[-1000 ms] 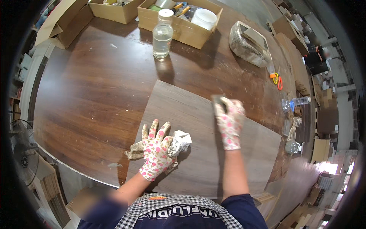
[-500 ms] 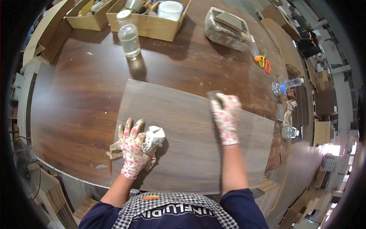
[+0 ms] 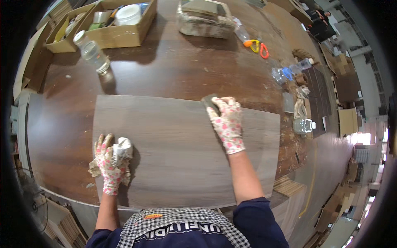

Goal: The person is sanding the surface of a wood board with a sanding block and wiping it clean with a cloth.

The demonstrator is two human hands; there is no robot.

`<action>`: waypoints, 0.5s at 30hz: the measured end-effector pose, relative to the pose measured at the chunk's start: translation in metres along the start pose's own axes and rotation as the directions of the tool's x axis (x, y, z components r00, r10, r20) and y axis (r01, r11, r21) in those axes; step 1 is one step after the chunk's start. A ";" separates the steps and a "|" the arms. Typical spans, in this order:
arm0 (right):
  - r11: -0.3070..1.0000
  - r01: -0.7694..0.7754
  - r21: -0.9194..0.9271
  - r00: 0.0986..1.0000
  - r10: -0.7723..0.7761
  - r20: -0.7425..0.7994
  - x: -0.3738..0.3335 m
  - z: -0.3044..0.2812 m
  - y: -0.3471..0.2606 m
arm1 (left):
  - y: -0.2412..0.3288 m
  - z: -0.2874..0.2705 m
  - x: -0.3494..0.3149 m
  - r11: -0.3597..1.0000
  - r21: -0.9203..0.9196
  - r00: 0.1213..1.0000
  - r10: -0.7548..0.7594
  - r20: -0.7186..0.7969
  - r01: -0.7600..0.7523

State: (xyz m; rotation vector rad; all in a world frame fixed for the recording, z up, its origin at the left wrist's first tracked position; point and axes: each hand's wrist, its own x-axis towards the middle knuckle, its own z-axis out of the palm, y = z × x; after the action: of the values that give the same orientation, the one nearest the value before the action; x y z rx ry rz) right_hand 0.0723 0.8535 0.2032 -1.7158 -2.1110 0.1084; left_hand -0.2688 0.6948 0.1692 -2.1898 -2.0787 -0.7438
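Both my hands wear white gloves with pink spots. My left hand (image 3: 107, 165) presses down at the left edge of a grey wood-grain board (image 3: 173, 140), with a crumpled white rag (image 3: 123, 152) bunched under the palm and beside the thumb. The fingertips look stained brown. My right hand (image 3: 227, 124) grips a dark grey-green flat block (image 3: 211, 104) at the board's far edge, right of the middle. How the block's underside meets the board is hidden. The board lies flat on a brown, glossy tabletop (image 3: 165, 78).
A clear bottle (image 3: 92, 53) with a white cap stands beyond the board at left. Behind it are cardboard boxes (image 3: 124, 36) with tubs and tools. Farther back are a plastic-wrapped block (image 3: 204, 22) and orange-yellow scissors (image 3: 257, 47). Plastic bottles (image 3: 304, 125) lie at the right edge.
The view has shifted and turned, so the table things appear farther left. My right hand remains at the board's far edge with the block, its wrist tilted differently. My left hand stays on the rag.
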 end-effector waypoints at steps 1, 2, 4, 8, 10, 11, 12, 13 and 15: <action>1.000 -0.007 0.003 1.000 0.007 0.001 0.000 -0.005 0.011 | 0.000 0.002 0.000 1.000 0.011 1.000 -0.020 -0.003 0.020; 1.000 -0.010 0.013 1.000 0.010 0.006 -0.002 -0.007 0.019 | -0.002 0.001 -0.002 0.999 0.028 0.999 -0.044 -0.004 0.044; 0.997 -0.058 -0.058 0.998 0.057 -0.024 -0.005 -0.025 0.060 | -0.004 -0.001 -0.003 0.994 0.055 0.994 -0.100 0.030 0.099; 0.919 -0.289 -0.270 0.956 0.265 -0.122 -0.015 -0.066 0.157 | 0.002 0.009 -0.002 0.993 0.059 0.995 -0.101 0.012 0.100; 0.959 -0.176 -0.223 0.979 0.145 -0.146 -0.011 -0.067 0.144 | -0.004 0.009 -0.003 0.989 0.113 0.994 -0.098 0.038 0.093; 0.990 -0.075 -0.120 0.995 0.067 -0.069 -0.012 -0.063 0.132 | -0.007 0.006 -0.008 0.983 0.097 0.987 -0.158 0.024 0.155; 0.993 -0.044 -0.110 0.998 0.039 -0.044 -0.015 -0.054 0.132 | -0.008 0.012 -0.010 0.975 0.063 0.976 -0.216 0.019 0.214; 0.991 -0.062 -0.121 0.997 0.056 -0.054 -0.017 -0.055 0.141 | -0.011 0.012 -0.008 0.984 0.142 0.993 -0.114 0.032 0.108; 0.983 -0.092 -0.156 0.993 0.081 -0.081 -0.020 -0.055 0.169 | -0.010 0.010 -0.010 0.974 0.115 0.980 -0.199 0.021 0.195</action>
State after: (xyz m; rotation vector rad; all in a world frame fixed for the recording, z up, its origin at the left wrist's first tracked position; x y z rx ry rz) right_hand 0.2506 0.8638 0.1943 -1.8733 -2.0391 -0.1010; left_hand -0.2753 0.6898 0.1538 -1.9722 -2.3172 -0.5902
